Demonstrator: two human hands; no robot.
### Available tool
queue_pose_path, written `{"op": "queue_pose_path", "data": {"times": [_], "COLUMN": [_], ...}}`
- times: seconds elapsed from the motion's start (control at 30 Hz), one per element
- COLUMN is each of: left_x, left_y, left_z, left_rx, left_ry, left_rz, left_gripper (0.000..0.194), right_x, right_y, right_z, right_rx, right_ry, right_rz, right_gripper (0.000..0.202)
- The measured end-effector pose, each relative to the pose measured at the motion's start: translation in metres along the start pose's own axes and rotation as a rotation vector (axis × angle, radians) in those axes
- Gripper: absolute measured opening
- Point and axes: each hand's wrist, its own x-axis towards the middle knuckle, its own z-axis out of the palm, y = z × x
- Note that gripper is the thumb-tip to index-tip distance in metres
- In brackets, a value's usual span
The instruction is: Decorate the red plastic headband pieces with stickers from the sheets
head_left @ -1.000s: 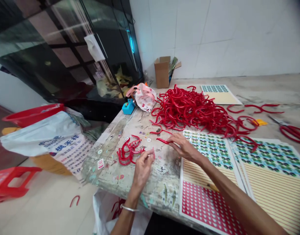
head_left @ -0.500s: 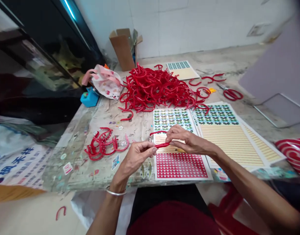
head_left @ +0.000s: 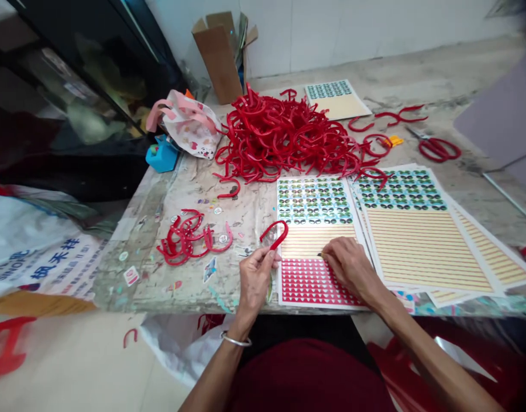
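My left hand pinches one end of a curved red strip, whose bend points away from me over the left edge of the printed sheet. That sheet has green pictures at the top, striped beige in the middle and small red-and-white shapes at the bottom. My right hand is over the sheet's right half with its fingers pressed together. A small dark thing shows at its fingertips, too small to name. A large heap of curved red strips lies behind the sheet.
At the left lies a small cluster of red strips. More sheets overlap at the right, with red-handled scissors behind them. Farther back are a blue container, a patterned bag and a cardboard box.
My right hand has let go of the red strip and moved right, down to the sheet. The strip now stands bent upward from my left hand. The whole view has shifted.
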Motion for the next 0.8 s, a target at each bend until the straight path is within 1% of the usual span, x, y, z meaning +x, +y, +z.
{"op": "queue_pose_path", "data": {"times": [0.07,0.13,0.27,0.4,0.57,0.7,0.8], "left_x": [-0.005,-0.009,-0.011,-0.012,-0.012,-0.012,-0.011], "left_y": [-0.008,-0.014,-0.022,-0.026,-0.027,-0.028,-0.031], "left_z": [0.003,0.008,0.016,0.019,0.019,0.019,0.02], "left_rx": [0.011,-0.005,-0.082,-0.115,-0.127,-0.122,-0.104], "left_ry": [0.021,0.03,0.039,0.046,0.046,0.049,0.048], "left_rz": [0.004,-0.005,-0.05,-0.064,-0.078,-0.089,-0.072], "left_gripper": [0.017,0.019,0.022,0.022,0.022,0.021,0.021], "right_x": [0.004,0.011,0.025,0.039,0.045,0.045,0.047], "right_y": [-0.004,-0.011,-0.027,-0.037,-0.038,-0.038,-0.039], "right_z": [0.003,0.007,0.021,0.031,0.031,0.027,0.025], "right_rx": [-0.006,0.003,0.027,-0.009,-0.051,-0.026,0.022], "right_ry": [0.001,-0.009,-0.077,-0.097,-0.155,-0.202,-0.22], "right_rz": [-0.008,-0.046,-0.189,-0.29,-0.354,-0.35,-0.357], "right_gripper": [0.013,0.014,0.017,0.016,0.018,0.018,0.018]}}
